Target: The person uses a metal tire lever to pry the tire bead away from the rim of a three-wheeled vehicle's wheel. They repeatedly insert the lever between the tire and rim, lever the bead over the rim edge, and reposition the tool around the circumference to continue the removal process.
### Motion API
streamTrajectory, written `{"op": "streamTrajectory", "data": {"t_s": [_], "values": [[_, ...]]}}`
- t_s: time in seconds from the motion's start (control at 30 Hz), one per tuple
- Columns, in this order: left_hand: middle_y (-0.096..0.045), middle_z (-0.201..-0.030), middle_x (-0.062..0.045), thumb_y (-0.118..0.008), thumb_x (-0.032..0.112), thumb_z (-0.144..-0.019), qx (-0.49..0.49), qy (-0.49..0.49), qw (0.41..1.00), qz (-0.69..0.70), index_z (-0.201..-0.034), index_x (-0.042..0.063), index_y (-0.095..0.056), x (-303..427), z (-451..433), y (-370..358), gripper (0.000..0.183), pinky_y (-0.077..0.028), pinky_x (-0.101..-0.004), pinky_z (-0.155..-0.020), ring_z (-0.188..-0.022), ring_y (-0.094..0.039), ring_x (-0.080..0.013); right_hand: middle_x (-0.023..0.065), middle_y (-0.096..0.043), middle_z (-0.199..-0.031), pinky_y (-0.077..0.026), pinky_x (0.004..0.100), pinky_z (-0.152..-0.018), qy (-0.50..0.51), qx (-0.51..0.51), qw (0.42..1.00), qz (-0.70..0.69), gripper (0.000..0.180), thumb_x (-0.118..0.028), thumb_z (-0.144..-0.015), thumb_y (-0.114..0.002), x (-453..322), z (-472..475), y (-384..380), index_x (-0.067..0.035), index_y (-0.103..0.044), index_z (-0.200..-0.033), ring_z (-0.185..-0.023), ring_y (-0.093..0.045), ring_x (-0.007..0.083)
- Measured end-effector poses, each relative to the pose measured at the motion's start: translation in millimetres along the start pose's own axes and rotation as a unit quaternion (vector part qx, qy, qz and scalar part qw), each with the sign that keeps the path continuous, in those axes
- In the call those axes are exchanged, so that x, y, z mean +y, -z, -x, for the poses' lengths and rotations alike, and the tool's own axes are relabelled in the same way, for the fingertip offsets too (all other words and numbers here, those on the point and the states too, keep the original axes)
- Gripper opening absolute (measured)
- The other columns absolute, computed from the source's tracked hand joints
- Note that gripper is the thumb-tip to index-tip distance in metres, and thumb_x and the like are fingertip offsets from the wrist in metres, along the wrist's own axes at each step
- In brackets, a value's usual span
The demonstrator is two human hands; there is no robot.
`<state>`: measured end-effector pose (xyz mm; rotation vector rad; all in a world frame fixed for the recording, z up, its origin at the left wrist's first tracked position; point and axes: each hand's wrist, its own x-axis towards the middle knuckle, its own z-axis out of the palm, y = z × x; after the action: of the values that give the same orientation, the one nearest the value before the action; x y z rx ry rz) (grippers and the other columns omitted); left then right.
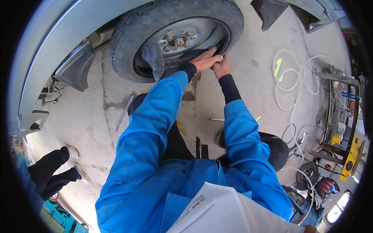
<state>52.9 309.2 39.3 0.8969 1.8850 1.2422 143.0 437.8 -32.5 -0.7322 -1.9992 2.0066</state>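
Note:
A vehicle wheel with a worn rubber tyre stands before me, its steel rim bolted to the hub. A limp rubber inner tube hangs folded out over the tyre's near left side. More dark rubber shows along the lower rim. My left hand reaches over the tyre's near edge, its fingers against the rubber inside; what they grip is hidden. Right beside it, my right hand is closed at the tyre's lower right edge, fingertips hidden. The two hands touch or overlap.
One metal tyre lever lies left of my knee, and a metal bar by my right foot. A pale hose coils on the right, near a metal frame. Silver bodywork arches over the left. Someone's legs stand at left.

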Motion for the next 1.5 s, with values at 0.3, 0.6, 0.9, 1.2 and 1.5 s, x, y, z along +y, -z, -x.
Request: {"op": "streamTrajectory", "data": {"t_s": [0.3, 0.6, 0.9, 1.2, 1.5], "values": [[-0.055, -0.142, -0.017, -0.065, 0.021, -0.092, 0.166, -0.098, 0.941, -0.279, -0.137, 0.001, -0.056, 29, 62, 6, 0.05, -0.042, -0.0437, -0.109, -0.133, -0.05, -0.0348, 0.0269, -0.055, -0.134, -0.049, 0.0409, -0.097, 0.123, 0.099, 0.973, 0.168, 0.087, -0.025, -0.077, -0.085, -47, 3, -2, 0.01, -0.04, -0.141, -0.114, -0.061, 0.0367], [-0.058, -0.135, -0.014, -0.067, 0.014, -0.082, 0.181, -0.101, 0.812, -0.545, -0.131, 0.002, -0.062, 34, 130, 18, 0.051, -0.036, -0.0491, -0.115, -0.132, -0.051, -0.0316, 0.0191, -0.052, -0.14, -0.051, 0.0382, -0.095, 0.269, 0.293, 0.917, 0.036, 0.084, -0.032, -0.087, -0.082, -53, 28, -12, 0.001, -0.038, -0.151, -0.118, -0.061, 0.031], [-0.066, -0.114, -0.01, -0.062, 0.012, -0.082, 0.195, -0.094, 0.717, -0.663, -0.116, 0.006, -0.068, 29, 200, 89, 0.035, -0.045, -0.0424, -0.104, -0.11, -0.062, -0.0258, 0.0209, -0.046, -0.147, -0.052, 0.0526, -0.101, -0.274, 0.003, 0.87, -0.409, 0.066, -0.04, -0.105, -0.052, 29, 101, -150, -0.007, -0.026, -0.156, -0.126, -0.057, 0.0417], [-0.061, -0.092, -0.005, -0.063, 0.014, -0.078, 0.212, -0.126, 0.74, -0.626, -0.103, 0.008, -0.067, 3, 200, 87, 0.026, -0.044, -0.0373, -0.081, -0.091, -0.059, -0.023, 0.0138, -0.045, -0.145, -0.046, 0.0606, -0.106, -0.264, 0.025, 0.852, -0.451, 0.066, -0.021, -0.103, -0.054, 26, 126, -190, -0.022, -0.019, -0.159, -0.132, -0.049, 0.0391], [-0.062, -0.093, -0.008, -0.065, 0.026, -0.083, 0.17, -0.153, 0.727, -0.648, -0.086, 0.013, -0.058, -15, 197, 74, 0.016, -0.042, -0.0435, -0.081, -0.095, -0.058, -0.0248, 0.0128, -0.057, -0.138, -0.05, 0.0414, -0.108, -0.337, -0.035, 0.849, -0.405, 0.047, -0.034, -0.103, -0.056, 81, 54, -183, -0.005, -0.052, -0.14, -0.128, -0.056, 0.0275]]}}
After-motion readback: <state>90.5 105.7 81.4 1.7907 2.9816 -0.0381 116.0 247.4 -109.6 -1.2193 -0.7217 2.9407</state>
